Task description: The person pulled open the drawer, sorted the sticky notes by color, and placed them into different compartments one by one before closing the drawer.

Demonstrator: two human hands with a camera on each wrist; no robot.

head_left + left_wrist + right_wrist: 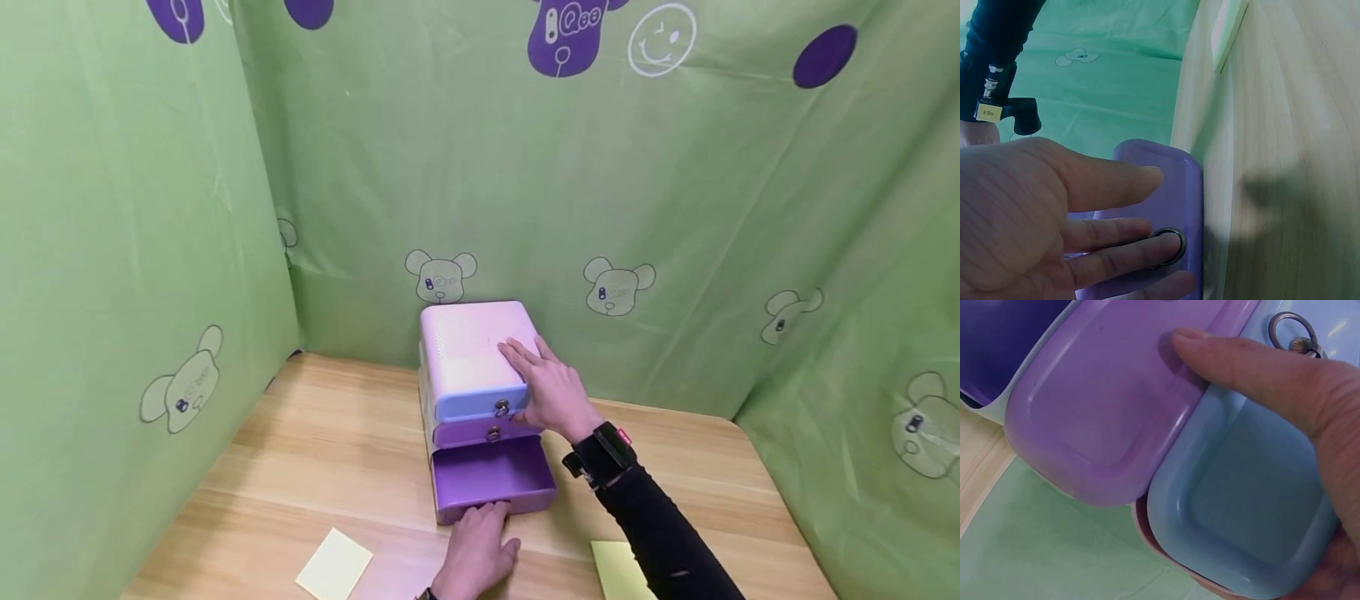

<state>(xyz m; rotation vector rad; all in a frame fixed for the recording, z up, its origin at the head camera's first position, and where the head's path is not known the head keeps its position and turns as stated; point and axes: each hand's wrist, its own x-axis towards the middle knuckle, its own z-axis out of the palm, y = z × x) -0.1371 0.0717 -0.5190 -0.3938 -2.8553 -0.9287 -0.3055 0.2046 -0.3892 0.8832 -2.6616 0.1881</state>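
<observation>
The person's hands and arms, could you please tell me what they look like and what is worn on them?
Both hands are bare. The right hand has a chunky black wrist device with a small red tag, a pale yellow label and a long black sleeve. By the left hand, just the edge of a dark band shows.

Fabric-walled booth: green bear-print cloth point(465, 167) hangs behind, left and right of wood-grain bench point(352, 433); room type unclear.

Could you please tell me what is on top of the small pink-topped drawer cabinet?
A bare right hand rests on the cabinet; the surface beneath its fingers is covered.
</observation>
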